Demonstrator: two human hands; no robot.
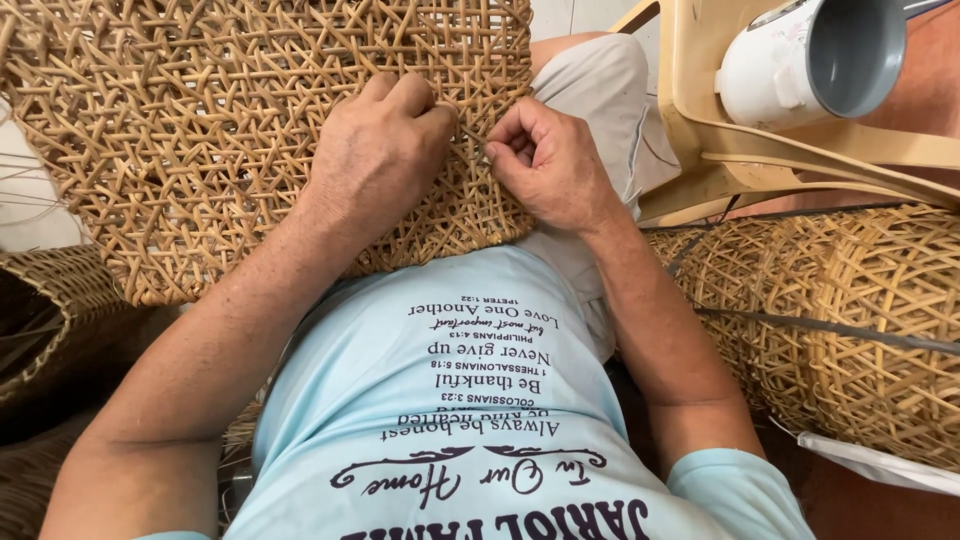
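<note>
- Two bare hands work at the lower right part of a woven rattan panel (pixel 200 130), which lies across the person's lap and fills the upper left of the view
- Left hand (pixel 378 150) rests palm-down on the open weave, fingers curled, thumb and forefinger closed at the panel's right edge
- Right hand (pixel 545 160) sits just beside the left, off the panel's right edge, fingers folded into a loose fist and pinching a thin rattan strand (pixel 472 135) that runs between the two hands
- Panel weave is an open hexagonal lattice of tan strips; its lower edge touches the light blue shirt (pixel 450 400)
- Shirt carries several lines of dark printed lettering, seen upside down, with a scroll ornament beneath them
- Finished woven baskets (pixel 860 310) lie on their sides at the right, near the right forearm; a dark strip crosses them
- Another woven basket (pixel 50 300) sits at the left edge, below the panel
- Cream plastic chair (pixel 720 110) stands at the upper right, holding a white appliance with a grey inner bowl (pixel 810 55)
- White flat sheet (pixel 880 465) pokes out under the right baskets
</note>
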